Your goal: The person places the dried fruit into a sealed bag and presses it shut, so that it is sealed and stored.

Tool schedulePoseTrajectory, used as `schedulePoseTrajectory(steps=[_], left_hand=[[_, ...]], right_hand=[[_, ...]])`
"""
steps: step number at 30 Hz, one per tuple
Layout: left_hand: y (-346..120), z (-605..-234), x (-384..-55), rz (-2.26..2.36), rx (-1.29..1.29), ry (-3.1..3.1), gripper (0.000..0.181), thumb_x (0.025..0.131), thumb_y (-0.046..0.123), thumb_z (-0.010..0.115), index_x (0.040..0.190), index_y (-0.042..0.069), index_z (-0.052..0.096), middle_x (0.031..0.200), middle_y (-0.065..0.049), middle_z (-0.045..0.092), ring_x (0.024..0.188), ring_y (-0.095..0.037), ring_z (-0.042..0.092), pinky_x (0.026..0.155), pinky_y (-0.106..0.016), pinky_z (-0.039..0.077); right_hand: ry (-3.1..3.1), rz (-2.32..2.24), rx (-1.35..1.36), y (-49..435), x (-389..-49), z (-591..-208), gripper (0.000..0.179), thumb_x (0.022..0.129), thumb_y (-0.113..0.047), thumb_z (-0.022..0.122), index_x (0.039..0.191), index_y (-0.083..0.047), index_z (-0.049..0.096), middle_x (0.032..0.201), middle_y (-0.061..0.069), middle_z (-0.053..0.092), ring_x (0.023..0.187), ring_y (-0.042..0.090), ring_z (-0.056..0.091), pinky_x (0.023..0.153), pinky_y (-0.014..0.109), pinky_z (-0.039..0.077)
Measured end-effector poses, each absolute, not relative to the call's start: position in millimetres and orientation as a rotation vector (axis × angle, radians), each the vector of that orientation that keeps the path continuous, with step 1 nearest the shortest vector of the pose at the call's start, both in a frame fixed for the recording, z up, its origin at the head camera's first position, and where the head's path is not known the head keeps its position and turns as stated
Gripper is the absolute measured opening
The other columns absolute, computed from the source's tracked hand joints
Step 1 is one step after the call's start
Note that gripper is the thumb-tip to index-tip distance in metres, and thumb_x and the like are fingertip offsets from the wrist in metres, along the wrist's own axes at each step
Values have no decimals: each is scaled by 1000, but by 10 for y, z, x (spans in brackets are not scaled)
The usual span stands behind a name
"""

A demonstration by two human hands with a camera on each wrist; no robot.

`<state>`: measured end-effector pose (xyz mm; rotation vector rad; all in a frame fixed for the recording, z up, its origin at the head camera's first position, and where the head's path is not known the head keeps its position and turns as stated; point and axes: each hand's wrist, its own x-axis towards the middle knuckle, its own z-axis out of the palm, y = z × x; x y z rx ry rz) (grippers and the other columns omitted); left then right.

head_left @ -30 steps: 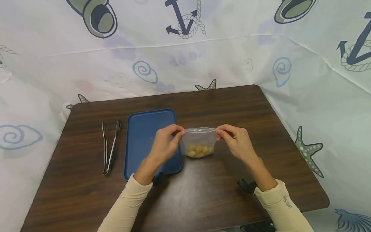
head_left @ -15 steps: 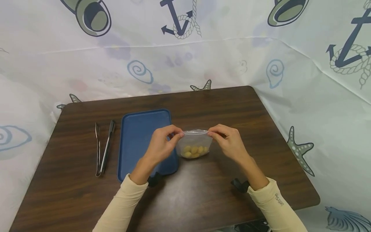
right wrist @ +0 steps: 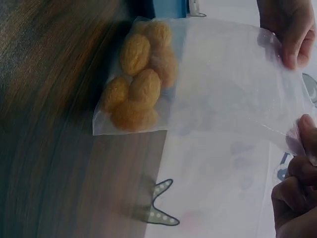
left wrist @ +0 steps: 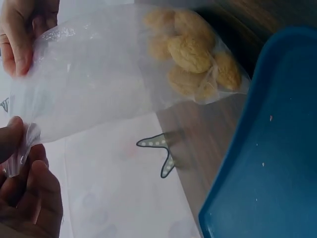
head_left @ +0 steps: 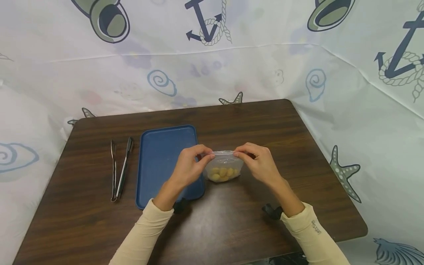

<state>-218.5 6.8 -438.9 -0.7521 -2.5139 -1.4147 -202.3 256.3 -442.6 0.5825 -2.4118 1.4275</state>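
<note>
A clear zip-top plastic bag (head_left: 225, 160) hangs between my two hands, its mouth upward. Inside at the bottom lie several yellowish-brown wrinkled oval pieces (left wrist: 189, 53), whose kind I cannot tell. With thumb and fingers my left hand (head_left: 188, 164) pinches the left end of the bag's top edge. My right hand (head_left: 260, 162) pinches the right end the same way. In the right wrist view, the bag (right wrist: 225, 74) stretches from the pieces to both hands. Whether the zip is sealed cannot be made out.
A blue tray (head_left: 162, 147) lies on the brown wooden table (head_left: 232, 228), partly under my left forearm. Metal tongs (head_left: 120, 175) lie left of the tray. A white patterned curtain (head_left: 265, 73) surrounds the table's back and sides.
Both hands have drawn closer together along the bag's top edge, and the gap between their fingertips is narrower. The bag stays held, and the head view has shifted slightly.
</note>
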Motion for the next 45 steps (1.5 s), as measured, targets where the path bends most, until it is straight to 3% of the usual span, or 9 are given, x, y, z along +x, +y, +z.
schedulePoseTrajectory(steps=[6, 11, 16, 20, 25, 35, 41, 45], left_hand=[[65, -4382, -2168, -1442, -705, -2548, 8, 93, 20, 78, 97, 13, 78, 90, -1, 76, 69, -12, 58, 63, -30, 49], [89, -4406, -2179, -1519, -717, -2544, 8, 92, 19, 79, 97, 13, 79, 90, -1, 75, 78, -13, 60, 71, -38, 52], [127, -4413, -2203, -1525, -736, -2509, 5, 93, 15, 77, 94, 11, 78, 90, -3, 75, 81, -16, 62, 77, -46, 54], [140, -4397, -2211, -1502, -740, -2520, 6, 94, 17, 77, 96, 11, 78, 92, -2, 74, 84, -16, 64, 78, -42, 55], [151, -4392, -2211, -1479, -764, -2547, 9, 93, 18, 78, 99, 12, 78, 92, -2, 73, 84, -15, 65, 76, -41, 56], [199, -4380, -2208, -1414, -791, -2507, 5, 94, 16, 75, 95, 11, 78, 90, -2, 72, 81, -14, 64, 71, -30, 50], [213, -4389, -2180, -1452, -779, -2554, 8, 94, 18, 76, 98, 11, 78, 92, -3, 70, 82, -18, 64, 73, -38, 56], [243, -4388, -2182, -1396, -831, -2496, 5, 93, 14, 77, 94, 9, 77, 90, -4, 71, 80, -15, 63, 73, -37, 56]], right_hand=[[-2426, 1381, 590, 2571, -2033, -4436, 6, 91, -14, 79, 97, -16, 81, 82, -4, 72, 69, 14, 52, 62, 21, 41], [-2458, 1358, 613, 2540, -2044, -4425, 13, 90, -16, 81, 102, -16, 81, 88, -6, 73, 81, 12, 54, 71, 25, 47], [-2419, 1349, 647, 2484, -2061, -4423, 7, 91, -13, 79, 97, -13, 80, 83, -5, 72, 79, 8, 53, 68, 25, 46], [-2422, 1347, 629, 2477, -2056, -4421, 4, 93, -13, 77, 97, -13, 79, 85, -4, 71, 78, 8, 53, 68, 26, 46], [-2472, 1425, 601, 2488, -2036, -4425, 13, 93, -16, 77, 106, -14, 80, 90, -3, 72, 77, 8, 56, 68, 26, 48], [-2390, 1427, 669, 2409, -2071, -4437, 4, 93, -13, 77, 95, -12, 81, 88, -2, 75, 79, 8, 62, 71, 21, 49], [-2409, 1455, 702, 2386, -2050, -4433, 9, 93, -13, 77, 101, -13, 81, 92, -2, 76, 84, 10, 67, 76, 24, 55], [-2374, 1377, 773, 2350, -2064, -4396, 6, 91, -10, 78, 96, -11, 81, 89, -2, 76, 85, 12, 69, 79, 29, 56]])
